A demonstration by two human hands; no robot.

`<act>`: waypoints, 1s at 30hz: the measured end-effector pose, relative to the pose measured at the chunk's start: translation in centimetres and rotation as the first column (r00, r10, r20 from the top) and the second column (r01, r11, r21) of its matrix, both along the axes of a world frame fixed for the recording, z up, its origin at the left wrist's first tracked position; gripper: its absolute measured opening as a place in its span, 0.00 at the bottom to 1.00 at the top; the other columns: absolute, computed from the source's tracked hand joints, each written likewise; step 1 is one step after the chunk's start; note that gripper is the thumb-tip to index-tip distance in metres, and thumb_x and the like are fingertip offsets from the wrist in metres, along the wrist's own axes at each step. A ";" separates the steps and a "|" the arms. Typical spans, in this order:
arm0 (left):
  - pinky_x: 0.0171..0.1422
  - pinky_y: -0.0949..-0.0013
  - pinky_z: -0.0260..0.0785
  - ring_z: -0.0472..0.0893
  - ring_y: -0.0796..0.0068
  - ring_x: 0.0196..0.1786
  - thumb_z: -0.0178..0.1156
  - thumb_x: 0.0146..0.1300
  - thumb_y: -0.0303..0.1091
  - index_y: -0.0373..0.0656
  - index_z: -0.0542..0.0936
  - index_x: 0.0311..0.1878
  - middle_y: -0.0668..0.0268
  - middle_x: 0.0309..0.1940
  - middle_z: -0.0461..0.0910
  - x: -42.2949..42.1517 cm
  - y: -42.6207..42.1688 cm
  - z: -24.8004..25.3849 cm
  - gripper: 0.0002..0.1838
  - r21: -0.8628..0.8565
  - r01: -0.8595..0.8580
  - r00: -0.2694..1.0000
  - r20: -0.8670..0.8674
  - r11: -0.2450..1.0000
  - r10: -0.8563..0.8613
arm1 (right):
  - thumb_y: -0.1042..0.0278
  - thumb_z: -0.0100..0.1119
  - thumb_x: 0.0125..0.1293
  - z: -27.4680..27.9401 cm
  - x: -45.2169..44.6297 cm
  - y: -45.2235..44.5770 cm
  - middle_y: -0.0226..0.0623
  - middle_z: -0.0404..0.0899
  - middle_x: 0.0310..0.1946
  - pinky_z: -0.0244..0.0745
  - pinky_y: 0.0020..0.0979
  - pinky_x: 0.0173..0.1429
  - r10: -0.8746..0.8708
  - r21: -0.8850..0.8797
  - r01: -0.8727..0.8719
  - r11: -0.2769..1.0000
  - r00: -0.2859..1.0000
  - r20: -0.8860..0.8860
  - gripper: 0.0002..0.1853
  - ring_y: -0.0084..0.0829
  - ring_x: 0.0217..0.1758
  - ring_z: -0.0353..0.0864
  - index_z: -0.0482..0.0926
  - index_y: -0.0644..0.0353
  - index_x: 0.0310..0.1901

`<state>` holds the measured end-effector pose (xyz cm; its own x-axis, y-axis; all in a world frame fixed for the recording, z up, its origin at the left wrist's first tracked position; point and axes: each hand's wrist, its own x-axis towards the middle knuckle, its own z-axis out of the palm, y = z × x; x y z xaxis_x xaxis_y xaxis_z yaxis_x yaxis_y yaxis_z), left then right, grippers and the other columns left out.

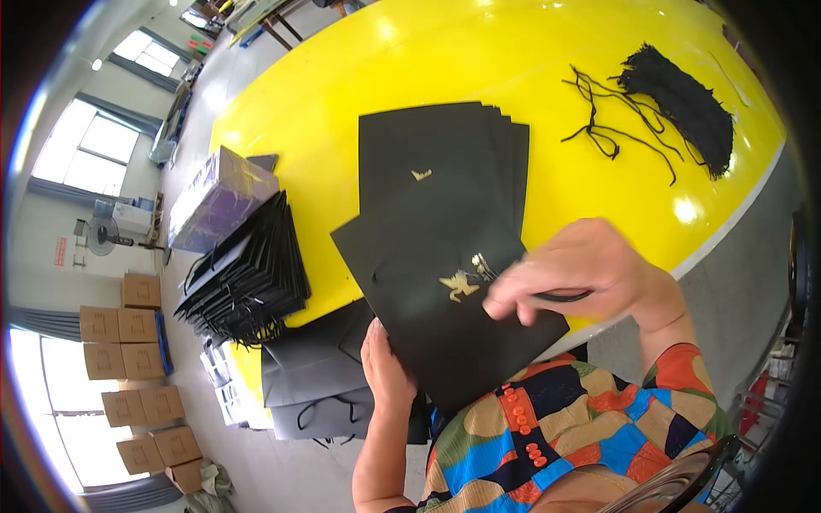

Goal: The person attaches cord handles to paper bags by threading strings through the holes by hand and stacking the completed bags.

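A black paper bag [410,295] with a gold figure printed on it lies tilted in front of me. My left hand [386,366] grips its lower left edge, thumb along the side. My right hand [581,275], slightly blurred, is over the bag's right edge with its fingers curled in. A short stretch of black cord [562,297] shows at those fingers. Behind the bag lies a stack of flat black bags [440,141], the top one with a small gold mark. Loose black cords [611,128] lie beside a thick cord bundle [680,107] at the far right.
The yellow table [316,98] has a curved edge on my right. To the left stand a pile of black bags with cord handles [244,278] and a purple taped box [224,198]. More handled bags [316,376] lie near my left arm. Cardboard boxes [137,359] are stacked by the wall.
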<state>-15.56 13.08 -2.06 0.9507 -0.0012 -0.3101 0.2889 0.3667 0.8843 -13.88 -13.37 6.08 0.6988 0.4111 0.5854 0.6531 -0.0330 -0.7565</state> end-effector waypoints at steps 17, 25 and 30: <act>0.37 0.79 0.71 0.80 0.79 0.31 0.62 0.47 0.20 0.30 0.73 0.54 0.61 0.33 0.80 -4.5 0.1 5.2 0.26 0.749 0.021 0.858 0.326 0.662 -0.397 | 0.71 0.62 0.61 -5.1 -2.0 6.1 0.43 0.76 0.22 0.72 0.35 0.27 -0.004 -0.134 -0.003 0.991 0.999 -0.054 0.08 0.44 0.24 0.78 0.75 0.64 0.38; 0.41 0.72 0.75 0.84 0.69 0.35 0.64 0.46 0.21 0.33 0.77 0.50 0.57 0.37 0.82 -4.6 -0.8 5.4 0.23 0.779 0.003 0.789 0.384 0.627 -0.480 | 0.68 0.58 0.62 -2.5 -2.8 5.5 0.44 0.69 0.15 0.64 0.32 0.25 0.068 -0.147 -0.164 0.975 0.860 -0.505 0.11 0.33 0.17 0.69 0.74 0.66 0.27; 0.41 0.72 0.76 0.84 0.69 0.34 0.65 0.46 0.22 0.33 0.77 0.51 0.56 0.38 0.82 -4.4 -1.1 5.2 0.24 0.785 -0.014 0.773 0.401 0.619 -0.492 | 0.67 0.57 0.61 -2.1 -3.0 4.9 0.38 0.69 0.15 0.62 0.29 0.25 0.088 -0.086 -0.166 0.982 0.815 -0.572 0.11 0.22 0.18 0.65 0.76 0.67 0.28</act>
